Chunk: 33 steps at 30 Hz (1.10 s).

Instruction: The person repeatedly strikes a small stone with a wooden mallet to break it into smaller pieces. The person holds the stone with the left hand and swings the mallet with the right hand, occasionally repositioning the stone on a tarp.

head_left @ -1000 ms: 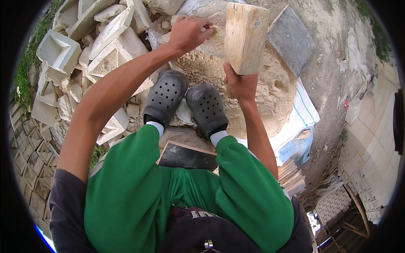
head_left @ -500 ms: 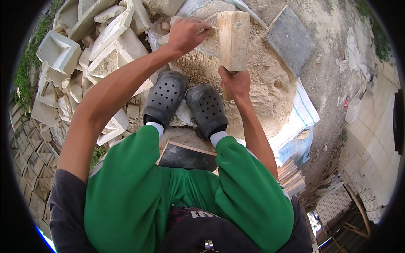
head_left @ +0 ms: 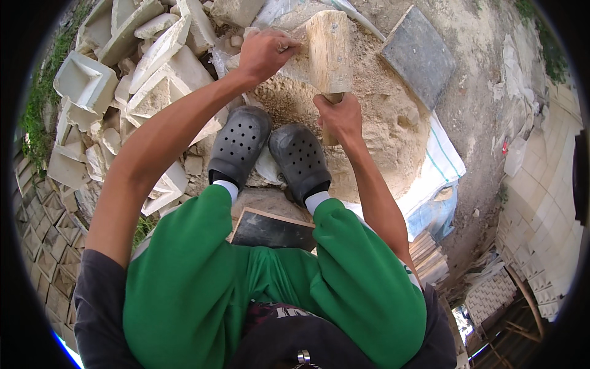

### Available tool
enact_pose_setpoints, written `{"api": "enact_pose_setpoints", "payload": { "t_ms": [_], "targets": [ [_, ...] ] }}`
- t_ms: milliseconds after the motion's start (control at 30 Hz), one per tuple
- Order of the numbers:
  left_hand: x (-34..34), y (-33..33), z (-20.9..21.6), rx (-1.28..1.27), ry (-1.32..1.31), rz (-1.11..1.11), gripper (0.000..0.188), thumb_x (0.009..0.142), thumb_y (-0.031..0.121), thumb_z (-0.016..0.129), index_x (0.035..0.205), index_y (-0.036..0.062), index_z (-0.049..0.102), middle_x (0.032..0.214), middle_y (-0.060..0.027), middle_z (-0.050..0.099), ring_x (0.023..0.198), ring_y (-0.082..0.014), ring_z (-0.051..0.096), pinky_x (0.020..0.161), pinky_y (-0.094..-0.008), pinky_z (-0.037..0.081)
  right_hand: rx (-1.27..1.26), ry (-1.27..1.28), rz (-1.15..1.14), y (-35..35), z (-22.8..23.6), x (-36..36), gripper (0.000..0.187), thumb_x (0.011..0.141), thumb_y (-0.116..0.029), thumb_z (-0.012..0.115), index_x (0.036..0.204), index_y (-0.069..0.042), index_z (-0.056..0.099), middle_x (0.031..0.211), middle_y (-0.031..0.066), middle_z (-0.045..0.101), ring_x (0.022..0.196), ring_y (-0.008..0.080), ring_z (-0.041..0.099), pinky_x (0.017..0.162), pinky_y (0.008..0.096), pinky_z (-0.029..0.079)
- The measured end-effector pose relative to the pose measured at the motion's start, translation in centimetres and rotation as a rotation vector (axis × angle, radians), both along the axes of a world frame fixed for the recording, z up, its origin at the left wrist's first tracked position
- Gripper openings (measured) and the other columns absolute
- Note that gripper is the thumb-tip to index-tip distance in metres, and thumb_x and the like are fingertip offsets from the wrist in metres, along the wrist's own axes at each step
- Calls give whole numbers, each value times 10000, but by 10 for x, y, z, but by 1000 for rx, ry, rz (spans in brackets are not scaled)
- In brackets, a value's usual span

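My right hand (head_left: 343,118) is wrapped round the short handle of a wooden mallet (head_left: 329,52). The mallet's thick, pale head points away from me over crumbled, sandy material (head_left: 387,107). To the left of the mallet head, my left hand (head_left: 265,56) is closed, its thumb and fingers drawn together at the edge of a flat, dusty piece. What those fingers grip is partly hidden by the hand and the mallet head. Below both hands stand my feet in grey clogs (head_left: 239,146), close to the dusty heap.
Broken whitish blocks and hollow moulded pieces (head_left: 85,80) are piled on the left. A dark square slab (head_left: 420,56) lies at the upper right. A white sack (head_left: 444,154) spreads under the heap's right side. Several wooden strips (head_left: 429,257) lie beside my right knee.
The mallet and my right hand have shifted slightly to the left. My left hand has moved a little left and down, still closed.
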<state>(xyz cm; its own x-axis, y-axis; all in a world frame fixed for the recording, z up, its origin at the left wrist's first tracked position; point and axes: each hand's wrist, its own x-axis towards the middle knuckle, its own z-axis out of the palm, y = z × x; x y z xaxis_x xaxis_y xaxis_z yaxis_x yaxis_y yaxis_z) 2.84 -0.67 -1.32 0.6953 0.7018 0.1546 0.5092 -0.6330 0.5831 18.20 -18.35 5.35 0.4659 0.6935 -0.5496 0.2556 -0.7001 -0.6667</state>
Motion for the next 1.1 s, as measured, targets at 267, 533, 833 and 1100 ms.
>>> {"api": "enact_pose_setpoints", "payload": {
  "t_ms": [267, 533, 833, 1100],
  "targets": [
    [-4, -1, 0, 51, -61, 4, 172, 886, 301, 760, 1008, 200, 828, 955, -4, 759, 937, -240, 694, 821, -389, 476, 409, -36, -72, 0, -2, -7, 345, 817, -304, 754, 953, 14, 743, 774, 162, 748, 735, 287, 758, 691, 401, 570],
    [-8, -2, -7, 91, -57, -28, 184, 898, 300, 753, 1038, 200, 818, 997, 11, 759, 981, -211, 688, 880, -388, 465, 15, 3, -19, -4, 4, -6, 306, 849, -220, 748, 973, 55, 701, 700, 112, 703, 552, 207, 692, 540, 363, 533],
    [1, 5, 14, 101, 84, -134, 240, 934, 304, 722, 1148, 204, 765, 1070, -4, 746, 970, -236, 693, 930, -394, 462, 93, 88, -139, 0, 24, -4, 275, 899, -208, 742, 907, 61, 686, 665, 91, 677, 541, 175, 675, 516, 338, 540],
    [4, -3, 13, 106, 0, -38, 141, 905, 282, 742, 993, 172, 743, 1076, -26, 751, 989, -251, 700, 880, -398, 496, 49, 130, -134, 1, 23, -2, 371, 834, -273, 767, 1001, 53, 709, 722, 131, 724, 578, 192, 706, 580, 342, 550]
  ]
}}
